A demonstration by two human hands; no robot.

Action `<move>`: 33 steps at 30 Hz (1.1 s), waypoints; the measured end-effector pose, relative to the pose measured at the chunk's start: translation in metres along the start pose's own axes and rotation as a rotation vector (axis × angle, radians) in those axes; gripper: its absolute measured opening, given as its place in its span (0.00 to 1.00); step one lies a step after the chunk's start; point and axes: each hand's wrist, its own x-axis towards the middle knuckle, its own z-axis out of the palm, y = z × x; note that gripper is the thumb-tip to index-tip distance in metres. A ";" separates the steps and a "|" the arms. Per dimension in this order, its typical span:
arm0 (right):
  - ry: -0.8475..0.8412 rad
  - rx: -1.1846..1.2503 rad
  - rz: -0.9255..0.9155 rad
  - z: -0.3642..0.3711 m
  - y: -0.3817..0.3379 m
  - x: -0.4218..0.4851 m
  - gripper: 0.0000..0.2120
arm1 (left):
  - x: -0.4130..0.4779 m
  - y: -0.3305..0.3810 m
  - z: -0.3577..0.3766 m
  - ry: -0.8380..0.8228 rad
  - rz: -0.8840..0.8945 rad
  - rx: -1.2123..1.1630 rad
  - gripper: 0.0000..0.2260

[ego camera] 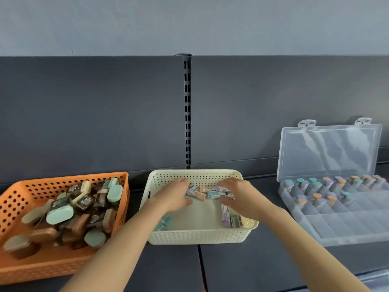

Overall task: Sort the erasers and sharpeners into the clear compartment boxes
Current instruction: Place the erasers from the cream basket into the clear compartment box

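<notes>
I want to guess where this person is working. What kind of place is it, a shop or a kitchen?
Probably a shop or stockroom shelf, not a kitchen. The dark back panel has a slotted metal upright, as on store shelving, and the orange basket, cream basket and clear compartment box hold lots of small stationery.

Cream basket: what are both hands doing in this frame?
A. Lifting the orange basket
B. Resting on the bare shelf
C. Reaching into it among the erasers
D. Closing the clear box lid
C: the left hand and right hand are both inside the cream basket, over the erasers at its back.
</notes>
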 end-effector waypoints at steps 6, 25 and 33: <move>0.026 0.057 0.003 0.003 0.001 0.007 0.23 | 0.010 -0.008 0.011 0.084 -0.015 -0.011 0.11; 0.044 0.088 -0.067 -0.005 0.014 0.010 0.21 | 0.026 0.018 0.007 -0.185 -0.066 -0.143 0.16; 0.014 0.090 -0.102 -0.004 0.012 0.013 0.21 | 0.015 0.027 0.005 -0.182 -0.079 -0.132 0.14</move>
